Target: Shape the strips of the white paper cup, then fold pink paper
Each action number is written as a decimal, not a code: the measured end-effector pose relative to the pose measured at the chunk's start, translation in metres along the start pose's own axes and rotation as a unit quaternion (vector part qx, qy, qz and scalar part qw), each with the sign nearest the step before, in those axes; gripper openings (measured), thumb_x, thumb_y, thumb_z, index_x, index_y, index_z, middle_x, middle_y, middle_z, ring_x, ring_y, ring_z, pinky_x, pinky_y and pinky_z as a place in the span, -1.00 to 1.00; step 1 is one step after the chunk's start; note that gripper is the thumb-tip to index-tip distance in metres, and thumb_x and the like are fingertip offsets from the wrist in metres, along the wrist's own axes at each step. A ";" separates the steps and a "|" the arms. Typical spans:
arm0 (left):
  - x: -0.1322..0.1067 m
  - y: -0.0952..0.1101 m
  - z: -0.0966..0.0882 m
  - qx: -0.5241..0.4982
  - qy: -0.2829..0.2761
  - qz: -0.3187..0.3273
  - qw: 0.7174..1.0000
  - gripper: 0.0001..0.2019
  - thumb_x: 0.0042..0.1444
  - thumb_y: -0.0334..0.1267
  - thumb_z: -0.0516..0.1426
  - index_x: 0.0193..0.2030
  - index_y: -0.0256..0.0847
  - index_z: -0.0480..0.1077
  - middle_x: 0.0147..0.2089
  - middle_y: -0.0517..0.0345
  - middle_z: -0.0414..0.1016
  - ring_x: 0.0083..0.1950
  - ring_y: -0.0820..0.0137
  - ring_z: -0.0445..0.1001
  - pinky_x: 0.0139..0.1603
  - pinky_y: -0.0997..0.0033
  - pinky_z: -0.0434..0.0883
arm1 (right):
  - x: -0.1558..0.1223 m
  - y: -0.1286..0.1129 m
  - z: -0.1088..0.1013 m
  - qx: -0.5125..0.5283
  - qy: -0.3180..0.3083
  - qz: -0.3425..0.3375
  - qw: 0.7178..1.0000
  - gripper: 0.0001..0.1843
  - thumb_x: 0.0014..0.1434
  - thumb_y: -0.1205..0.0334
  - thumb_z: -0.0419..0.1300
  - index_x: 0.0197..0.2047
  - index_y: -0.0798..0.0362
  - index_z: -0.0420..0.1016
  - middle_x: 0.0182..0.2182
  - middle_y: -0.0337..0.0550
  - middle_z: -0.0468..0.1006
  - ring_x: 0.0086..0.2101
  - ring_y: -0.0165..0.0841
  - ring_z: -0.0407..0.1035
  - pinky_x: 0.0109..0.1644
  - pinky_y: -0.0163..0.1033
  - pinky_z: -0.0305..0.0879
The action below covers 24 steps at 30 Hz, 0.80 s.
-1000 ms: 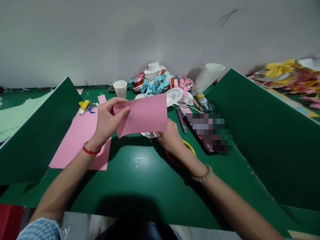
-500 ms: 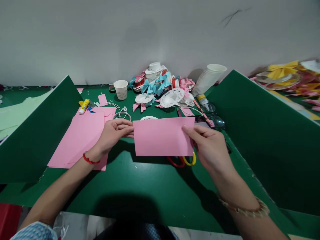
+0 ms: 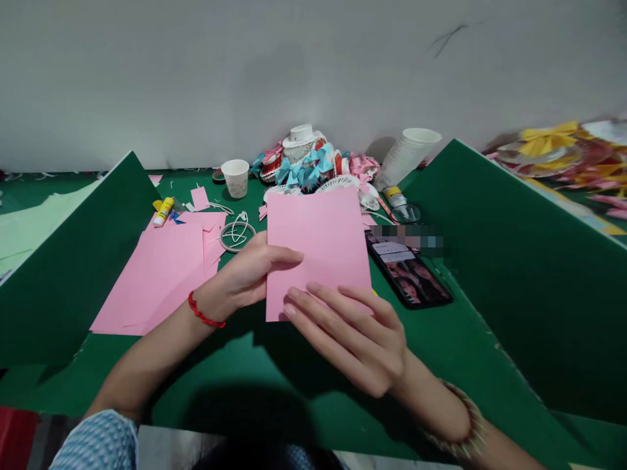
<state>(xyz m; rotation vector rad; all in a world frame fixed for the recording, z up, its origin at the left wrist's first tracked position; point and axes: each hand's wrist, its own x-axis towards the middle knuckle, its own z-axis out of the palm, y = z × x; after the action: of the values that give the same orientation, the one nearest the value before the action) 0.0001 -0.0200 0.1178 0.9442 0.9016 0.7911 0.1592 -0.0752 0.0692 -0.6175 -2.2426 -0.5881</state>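
A sheet of pink paper [image 3: 316,241] is held up over the table between my two hands, taller than wide. My left hand [image 3: 247,273] grips its left edge, thumb across the front and fingers behind. Long fingers of my right hand [image 3: 360,333] lie across the paper's lower right front; its thumb is hidden. Left of my hands lies a stack of pink paper [image 3: 157,274] on the green table [image 3: 235,385]. To the right is a phone [image 3: 411,274] with a lit screen. A sliver of yellow scissors handle shows beside the sheet's lower right edge.
Green dividers stand at left [image 3: 73,274] and right [image 3: 529,281]. Along the back are a paper cup [image 3: 236,177], a pile of paper ornaments [image 3: 306,160] and stacked cups [image 3: 409,156]. A glue stick [image 3: 163,212] and white cord coil [image 3: 238,232] lie nearer.
The pink sheet has turned from wide to upright and risen over the ornaments. My left hand has moved right with its thumb onto the sheet; my right fingers now lie across its front, uncovering the phone.
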 end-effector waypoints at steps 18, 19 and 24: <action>-0.005 0.013 -0.012 0.009 -0.031 0.015 0.999 -0.92 -0.13 -0.48 0.07 -0.53 -0.32 0.38 -0.52 0.13 0.46 -0.35 0.37 0.49 -0.22 0.30 0.44 | 0.048 0.045 -0.019 0.228 -0.073 0.306 0.921 -0.92 0.08 0.30 0.17 -0.43 0.02 0.45 -0.54 -0.28 0.54 -0.54 -0.44 0.39 -0.50 -0.34 0.27; -0.005 0.013 -0.012 0.005 -0.036 0.017 0.999 -0.90 -0.11 -0.47 0.05 -0.53 -0.32 0.38 -0.50 0.09 0.48 -0.30 0.33 0.50 -0.18 0.25 0.45 | 0.051 0.047 -0.019 0.234 -0.069 0.340 0.908 -0.92 0.07 0.28 0.17 -0.45 0.01 0.44 -0.55 -0.29 0.53 -0.55 -0.43 0.38 -0.52 -0.35 0.26; -0.006 0.012 -0.015 -0.017 -0.017 0.040 0.999 -0.81 0.00 -0.41 -0.02 -0.49 -0.28 0.40 -0.38 0.06 0.54 -0.17 0.26 0.51 -0.09 0.18 0.44 | 0.054 0.050 -0.021 0.275 -0.056 0.399 0.873 -0.91 0.02 0.22 0.18 -0.49 0.00 0.41 -0.56 -0.27 0.50 -0.53 -0.40 0.40 -0.55 -0.35 0.28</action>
<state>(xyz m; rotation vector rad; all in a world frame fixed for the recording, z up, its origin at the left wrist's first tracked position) -0.0177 -0.0160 0.1257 0.9668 0.8225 0.8538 0.1655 -0.0340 0.1337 -1.1736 -1.8701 0.4960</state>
